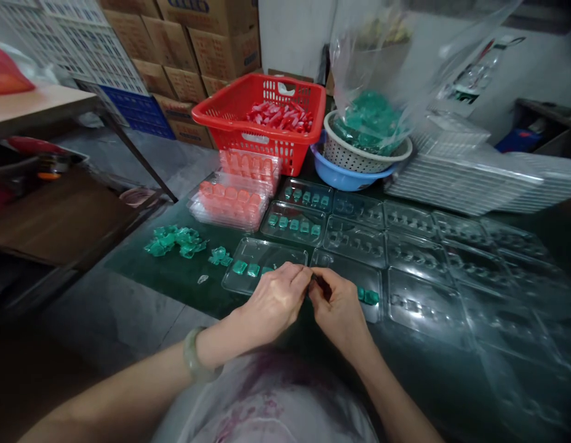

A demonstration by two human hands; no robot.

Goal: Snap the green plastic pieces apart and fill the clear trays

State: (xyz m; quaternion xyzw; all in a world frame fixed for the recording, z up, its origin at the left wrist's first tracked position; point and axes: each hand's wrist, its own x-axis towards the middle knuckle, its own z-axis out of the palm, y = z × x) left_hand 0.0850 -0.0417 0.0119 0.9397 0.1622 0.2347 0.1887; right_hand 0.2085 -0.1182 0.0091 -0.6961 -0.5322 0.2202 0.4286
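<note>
My left hand (279, 298) and my right hand (336, 304) meet over the near edges of two clear plastic trays, fingers pinched together. Whatever lies between the fingertips is hidden. Under my left hand is a clear tray (267, 249) with green translucent pieces (240, 267) in a row. Beneath my right hand is another clear tray (352, 271), where green pieces (371, 297) show at its right end. Farther back, two trays hold full rows of green pieces (294, 225). To the left lie a small cluster (219, 256) and a larger pile of green pieces (177, 240).
Clear trays (426, 304) continue rightward in rows. Behind stand stacked trays with pink pieces (230, 206), a red basket (258, 126) of red-and-pink pieces, a grey colander (363, 157) on a blue basin (343, 178), and stacked clear trays (465, 178). A plastic bag hangs above the colander.
</note>
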